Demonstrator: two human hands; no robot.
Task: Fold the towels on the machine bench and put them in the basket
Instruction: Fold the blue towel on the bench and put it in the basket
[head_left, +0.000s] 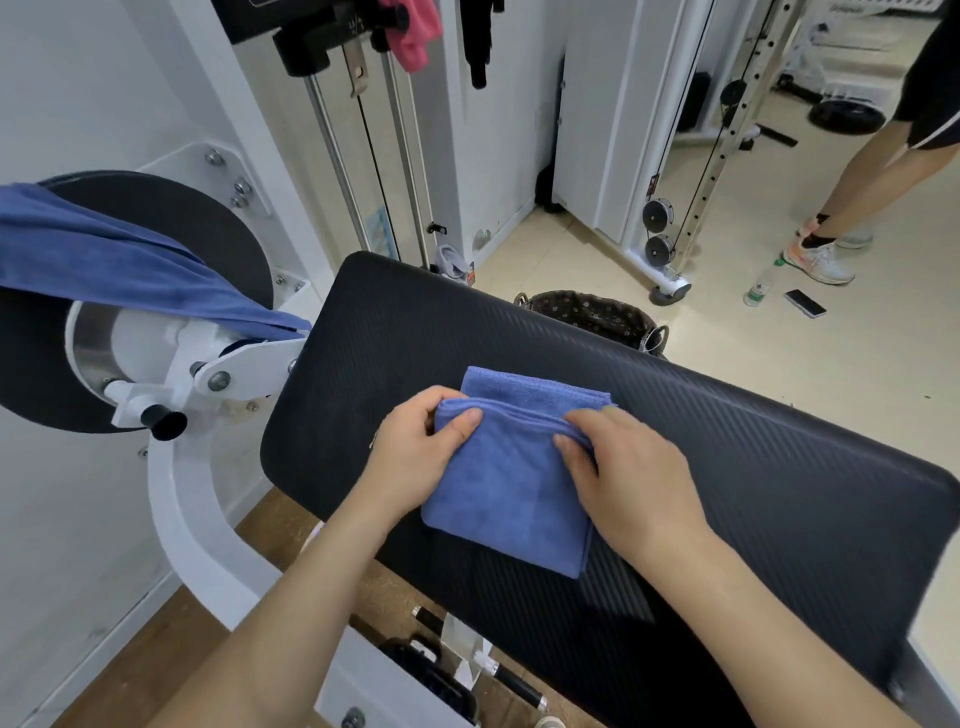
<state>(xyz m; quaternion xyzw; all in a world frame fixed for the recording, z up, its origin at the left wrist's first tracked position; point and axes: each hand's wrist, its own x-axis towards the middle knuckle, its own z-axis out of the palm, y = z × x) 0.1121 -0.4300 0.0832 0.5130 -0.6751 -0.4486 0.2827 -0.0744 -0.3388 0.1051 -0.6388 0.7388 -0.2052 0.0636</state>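
Item: blue towel (506, 483), folding in progress on machine bench (727, 467).

Left hand (415, 457) is pinching the folded layer's far-left corner, thumb on top, fingers curled beneath; right hand (628, 478) is pinching the same folded edge at its right, fingers bunching the cloth. The towel is lying flat mid-bench as a compact rectangle, a lower layer showing beyond the fold. Judged step: squaring off a fold; next the packet likely needs lifting whole, both hands under it, so the layers are not slipping. The basket (592, 317) is standing on the floor just past the bench's far edge, mouth open, nothing between. The bench is offering bare padding on every side of the towel; its near edge is close below the packet. A second blue towel (130, 265) is hanging unfolded over the machine's round pad (171, 218) at left.
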